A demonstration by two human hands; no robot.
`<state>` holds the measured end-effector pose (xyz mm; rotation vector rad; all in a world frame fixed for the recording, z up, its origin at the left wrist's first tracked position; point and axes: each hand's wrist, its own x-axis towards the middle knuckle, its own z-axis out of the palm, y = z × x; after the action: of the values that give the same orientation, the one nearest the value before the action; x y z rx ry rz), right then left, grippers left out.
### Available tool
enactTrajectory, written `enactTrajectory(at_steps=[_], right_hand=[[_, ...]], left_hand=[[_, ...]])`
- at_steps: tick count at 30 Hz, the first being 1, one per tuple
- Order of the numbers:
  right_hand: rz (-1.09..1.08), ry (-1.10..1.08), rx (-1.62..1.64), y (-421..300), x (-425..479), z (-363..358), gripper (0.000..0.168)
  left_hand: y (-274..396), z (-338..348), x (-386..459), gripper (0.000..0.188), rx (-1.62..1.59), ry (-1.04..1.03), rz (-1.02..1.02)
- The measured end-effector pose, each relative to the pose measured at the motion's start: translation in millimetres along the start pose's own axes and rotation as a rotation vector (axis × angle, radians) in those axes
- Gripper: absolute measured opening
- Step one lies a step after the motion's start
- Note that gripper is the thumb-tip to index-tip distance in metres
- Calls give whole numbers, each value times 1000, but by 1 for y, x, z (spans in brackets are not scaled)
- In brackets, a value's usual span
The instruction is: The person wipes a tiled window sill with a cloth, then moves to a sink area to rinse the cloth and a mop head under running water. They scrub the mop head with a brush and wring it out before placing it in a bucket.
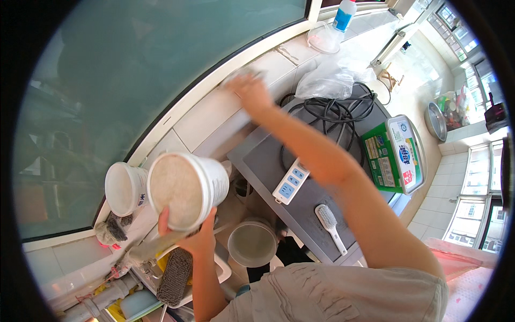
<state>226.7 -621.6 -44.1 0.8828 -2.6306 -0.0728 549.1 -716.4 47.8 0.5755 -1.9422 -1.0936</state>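
Observation:
My left hand (199, 235) grips the lower rim of a white plastic bucket (213, 179), tilted so that its beige, round top faces me. Up on the white tiled window ledge (209, 116), my right hand (249, 90) presses a blurred greyish cloth (237, 74) against the tiles beside the window frame. Left of the held bucket stands a smaller white tub (126, 189) with writing on it. Below it on the ledge lies a bunched grey rag (112, 229).
A grey appliance top (261, 161) carries coiled black cable (334, 104), a power strip (291, 181), a white brush (330, 225) and a green box (392, 155). A bottle (344, 18) and a plastic bag (328, 80) are farther along. An open bucket (252, 243) stands below.

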Motion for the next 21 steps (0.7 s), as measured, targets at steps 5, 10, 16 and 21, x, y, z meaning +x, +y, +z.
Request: enactTrajectory(at_steps=[5, 10, 16, 21], right_hand=[[-214, 74, 449, -106, -33, -45, 37], [-167, 9, 606, -34, 9, 20, 24], [383, 12, 299, 82, 19, -2, 36], [56, 32, -52, -73, -2, -6, 40]], left_hand=[[22, -50, -12, 95, 87, 18, 65], [19, -90, -11, 99, 241, 56, 97], [16, -132, -26, 98, 254, 142, 90], [15, -155, -40, 96, 214, 155, 63]])
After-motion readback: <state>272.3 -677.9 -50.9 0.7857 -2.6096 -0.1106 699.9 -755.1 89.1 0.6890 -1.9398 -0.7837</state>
